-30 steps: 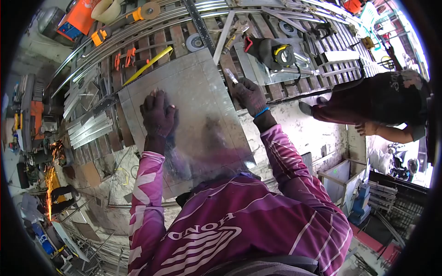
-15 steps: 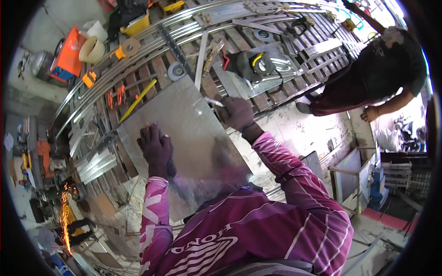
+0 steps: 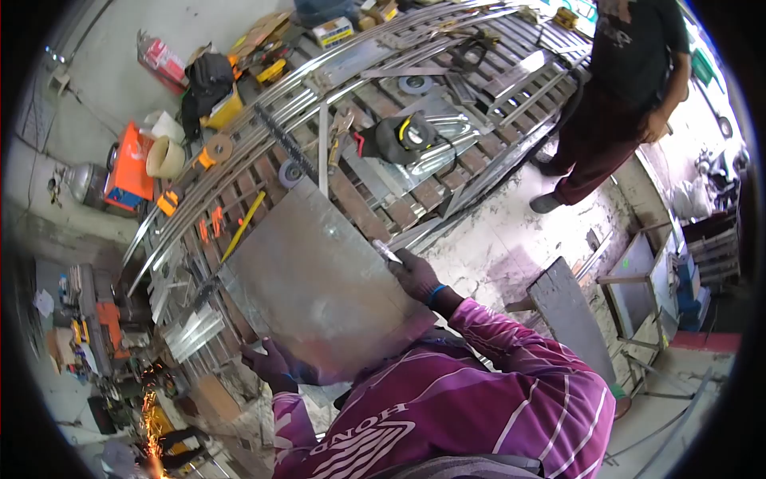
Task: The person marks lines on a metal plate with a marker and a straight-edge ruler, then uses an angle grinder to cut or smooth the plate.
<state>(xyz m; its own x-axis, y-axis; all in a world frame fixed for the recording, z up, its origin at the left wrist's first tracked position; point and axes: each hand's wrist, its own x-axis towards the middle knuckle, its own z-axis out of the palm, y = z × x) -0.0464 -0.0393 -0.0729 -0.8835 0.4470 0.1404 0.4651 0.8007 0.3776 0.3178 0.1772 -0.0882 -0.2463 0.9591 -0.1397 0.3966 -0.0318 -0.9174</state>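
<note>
A square metal sheet (image 3: 307, 271) lies in front of me, its near edge close to my shirt. My left hand (image 3: 271, 366), in a dark glove, is at the sheet's lower left edge with thumb and fingers apart; whether it touches the edge is hard to tell. In my right hand (image 3: 415, 275), gloved with a blue cuff, is a pale marker-like pen (image 3: 386, 251), held by the sheet's right edge with its tip towards the sheet.
Under the sheet stands a slatted table (image 3: 351, 188) bearing metal bars, a yellow strip (image 3: 243, 227), grinding discs and a black cap (image 3: 391, 142) with a tape measure (image 3: 416, 132). Another person (image 3: 618, 104) stands at right. Sparks (image 3: 150, 423) fly at lower left. A dark board (image 3: 570, 311) leans nearby.
My left hand has slid from flat on the sheet to its lower left edge. My right hand, still with the pen, has come nearer me along the right edge. The view has shifted.
</note>
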